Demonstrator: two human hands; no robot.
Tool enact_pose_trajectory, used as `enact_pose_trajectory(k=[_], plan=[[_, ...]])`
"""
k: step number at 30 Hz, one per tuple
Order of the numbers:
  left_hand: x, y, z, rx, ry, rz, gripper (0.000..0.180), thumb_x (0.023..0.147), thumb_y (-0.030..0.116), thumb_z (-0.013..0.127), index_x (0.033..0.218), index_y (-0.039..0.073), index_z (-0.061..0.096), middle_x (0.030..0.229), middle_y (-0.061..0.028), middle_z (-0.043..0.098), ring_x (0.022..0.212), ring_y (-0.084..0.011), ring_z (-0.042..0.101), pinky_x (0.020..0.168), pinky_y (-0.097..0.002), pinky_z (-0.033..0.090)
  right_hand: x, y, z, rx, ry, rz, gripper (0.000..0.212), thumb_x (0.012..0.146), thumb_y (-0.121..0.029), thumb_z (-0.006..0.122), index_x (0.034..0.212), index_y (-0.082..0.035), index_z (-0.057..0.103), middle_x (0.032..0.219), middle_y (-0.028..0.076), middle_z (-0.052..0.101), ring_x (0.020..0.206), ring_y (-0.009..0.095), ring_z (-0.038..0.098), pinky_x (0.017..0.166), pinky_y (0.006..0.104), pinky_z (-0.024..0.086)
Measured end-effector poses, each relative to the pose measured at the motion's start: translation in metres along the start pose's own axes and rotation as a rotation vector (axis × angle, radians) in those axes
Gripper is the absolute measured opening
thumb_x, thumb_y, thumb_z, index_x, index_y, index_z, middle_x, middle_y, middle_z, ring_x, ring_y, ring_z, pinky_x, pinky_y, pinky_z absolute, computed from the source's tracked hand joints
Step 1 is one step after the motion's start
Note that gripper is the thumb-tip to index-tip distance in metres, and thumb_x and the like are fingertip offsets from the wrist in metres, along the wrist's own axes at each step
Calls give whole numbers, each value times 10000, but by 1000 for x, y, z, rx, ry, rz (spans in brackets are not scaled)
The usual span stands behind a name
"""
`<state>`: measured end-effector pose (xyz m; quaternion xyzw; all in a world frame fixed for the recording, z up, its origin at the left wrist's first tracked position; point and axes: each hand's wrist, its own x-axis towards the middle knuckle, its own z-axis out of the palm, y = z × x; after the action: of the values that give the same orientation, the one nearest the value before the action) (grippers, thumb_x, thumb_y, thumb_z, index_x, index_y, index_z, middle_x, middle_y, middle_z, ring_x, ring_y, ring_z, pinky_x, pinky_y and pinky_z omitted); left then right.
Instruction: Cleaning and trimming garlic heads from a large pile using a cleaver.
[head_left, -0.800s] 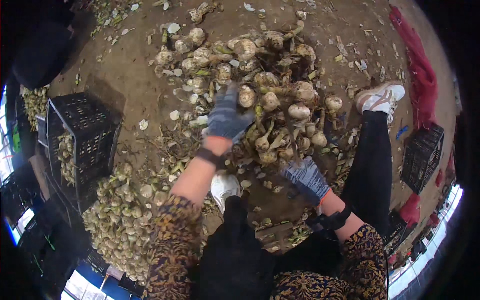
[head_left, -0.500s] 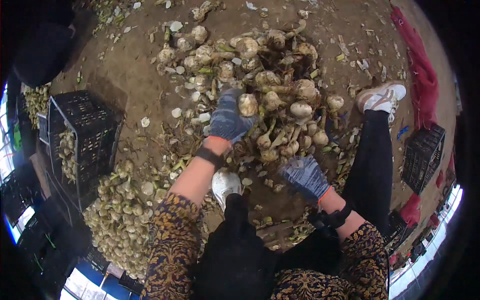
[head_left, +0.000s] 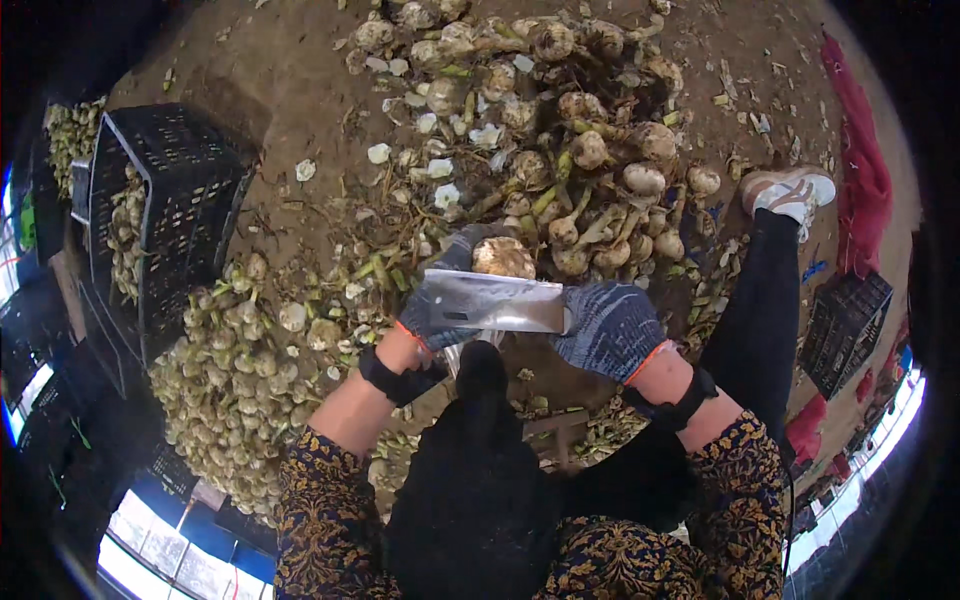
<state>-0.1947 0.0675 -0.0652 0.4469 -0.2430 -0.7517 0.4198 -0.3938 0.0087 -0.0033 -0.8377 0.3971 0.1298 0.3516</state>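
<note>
Over a dirt floor [head_left: 325, 120], in the head view, a gloved left hand [head_left: 430, 305] clasps a garlic bulb [head_left: 503, 257], the right hand [head_left: 615, 332] a broad blade [head_left: 500, 300] beside it; positioning the blade seems the step, demanding a steady hold next.

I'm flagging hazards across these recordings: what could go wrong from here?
The blade in the right hand passes in front of the left hand, so a slip might cut through that glove.
The round bulb in the left hand could twist loose.
The left shoe shows just below the blade; a drop might strike it.
</note>
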Motion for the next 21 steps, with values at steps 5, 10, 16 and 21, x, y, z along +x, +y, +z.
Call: enact_pose_trajectory(k=[5, 10, 16, 21], plan=[[-9, -29, -12, -66, 101, -25, 558, 744, 59, 569, 1231, 27, 298, 1152, -91, 449, 1006, -156, 473, 869, -296, 406, 0, -5, -4, 11, -72, -5, 319, 588, -351, 604, 701, -54, 580, 613, 155, 560, 586, 317, 555, 543, 404, 443], [-11, -30, -12, 32, -22, 74, 519, 774, 46, 515, 1244, 16, 296, 1187, -91, 413, 1034, -165, 451, 900, -301, 380, 2, 2, -6, -9, -152, -30, 318, 558, -341, 600, 698, -56, 579, 607, 152, 554, 586, 324, 549, 546, 411, 442], [-19, -16, 3, 62, 74, -123, 552, 719, 94, 615, 1197, 11, 352, 1114, -109, 480, 1009, -171, 474, 876, -301, 402, 4, 10, -4, -45, -212, 1, 322, 543, -339, 594, 690, -52, 574, 627, 156, 558, 595, 324, 547, 552, 409, 441], [-39, -38, -7, 463, 81, 95, 460, 604, 199, 736, 979, 14, 544, 931, -92, 577, 890, -185, 547, 773, -301, 450, 7, 8, 1, -42, -259, -8, 287, 582, -288, 543, 689, -29, 605, 649, 183, 582, 628, 323, 580, 594, 396, 471]])
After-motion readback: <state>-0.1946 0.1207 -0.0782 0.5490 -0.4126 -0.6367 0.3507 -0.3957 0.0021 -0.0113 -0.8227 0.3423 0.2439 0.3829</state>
